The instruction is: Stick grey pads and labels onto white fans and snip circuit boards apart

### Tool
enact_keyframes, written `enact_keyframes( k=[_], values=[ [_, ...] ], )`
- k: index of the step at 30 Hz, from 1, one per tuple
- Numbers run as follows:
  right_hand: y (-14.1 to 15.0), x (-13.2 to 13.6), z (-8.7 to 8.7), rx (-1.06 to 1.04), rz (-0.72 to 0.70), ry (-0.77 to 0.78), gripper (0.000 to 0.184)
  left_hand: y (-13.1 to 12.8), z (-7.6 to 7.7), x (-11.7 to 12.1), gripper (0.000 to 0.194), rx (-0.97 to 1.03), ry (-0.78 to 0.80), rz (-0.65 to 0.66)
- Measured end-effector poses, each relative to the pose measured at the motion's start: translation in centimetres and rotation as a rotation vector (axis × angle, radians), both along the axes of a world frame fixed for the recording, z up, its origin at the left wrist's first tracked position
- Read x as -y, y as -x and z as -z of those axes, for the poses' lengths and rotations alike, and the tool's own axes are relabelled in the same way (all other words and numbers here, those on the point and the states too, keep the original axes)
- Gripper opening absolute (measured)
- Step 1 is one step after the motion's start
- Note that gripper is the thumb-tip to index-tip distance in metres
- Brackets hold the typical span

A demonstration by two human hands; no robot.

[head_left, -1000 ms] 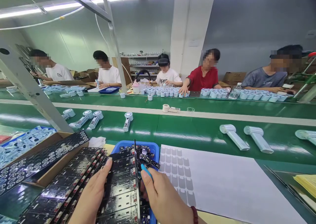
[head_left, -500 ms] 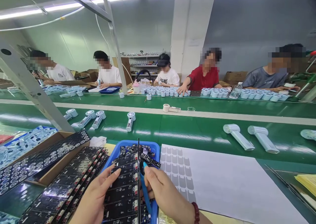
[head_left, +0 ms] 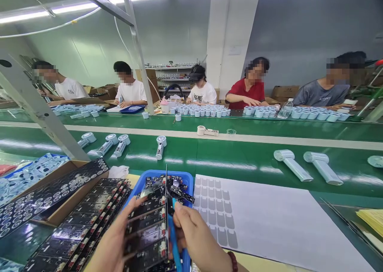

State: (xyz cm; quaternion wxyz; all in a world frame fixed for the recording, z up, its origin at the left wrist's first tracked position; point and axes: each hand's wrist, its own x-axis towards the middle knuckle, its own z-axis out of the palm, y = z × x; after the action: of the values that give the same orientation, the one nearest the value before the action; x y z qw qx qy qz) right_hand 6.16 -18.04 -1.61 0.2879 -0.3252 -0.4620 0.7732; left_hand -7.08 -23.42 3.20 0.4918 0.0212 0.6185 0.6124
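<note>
My left hand [head_left: 115,236] grips a black circuit board panel [head_left: 148,232], made of several strips with small white and red connectors along the right edge. The panel stands tilted above a blue tray [head_left: 191,180] that holds loose small circuit boards [head_left: 181,193]. My right hand [head_left: 194,228] is closed around blue-handled pliers [head_left: 174,240]. Their dark jaws are at the panel's right edge, partly hidden by the panel and my fingers. To the left of my left hand lie stacked circuit board panels [head_left: 80,220].
A white sheet with grey stickers [head_left: 269,220] lies right of the tray. Tweezers [head_left: 338,214] rest further right. Left are a cardboard box [head_left: 70,198] and light-blue plastic parts [head_left: 32,172]. Handheld fan bodies [head_left: 293,166] lie on the green conveyor belt [head_left: 221,156]. Several co-workers sit opposite.
The panel has tilted and shifted slightly in my left hand, with its upper part blurred. Fan bodies on the belt moved a little right. The co-worker in red drew an outstretched hand back.
</note>
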Motion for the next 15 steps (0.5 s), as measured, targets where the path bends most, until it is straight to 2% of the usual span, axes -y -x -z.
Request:
enact_keyframes(
  k=[4,8,11,13,15],
  values=[
    [-0.6,-0.8,-0.5,0.157,0.008,-0.188,0.073,-0.1,-0.5,0.4,0.03,-0.206,-0.018,-0.051],
    [-2.2,-0.1,-1.1,0.235,-0.108,-0.217,0.068,0.5,-0.1,0.8,0.031,-0.219,-0.007,-0.033],
    [-2.8,1.0,-1.3,0.34,-0.089,-0.247,0.067,0.3,0.1,0.9,0.028,-0.211,-0.054,-0.064],
    [-2.5,1.7,-1.1,0.313,-0.036,-0.177,0.068,-0.4,0.1,1.0,0.023,-0.198,-0.077,-0.115],
    [-1.7,2.0,-0.8,0.149,-0.025,0.006,0.07,-1.1,0.1,1.0,0.02,-0.154,-0.086,-0.109]
  ],
)
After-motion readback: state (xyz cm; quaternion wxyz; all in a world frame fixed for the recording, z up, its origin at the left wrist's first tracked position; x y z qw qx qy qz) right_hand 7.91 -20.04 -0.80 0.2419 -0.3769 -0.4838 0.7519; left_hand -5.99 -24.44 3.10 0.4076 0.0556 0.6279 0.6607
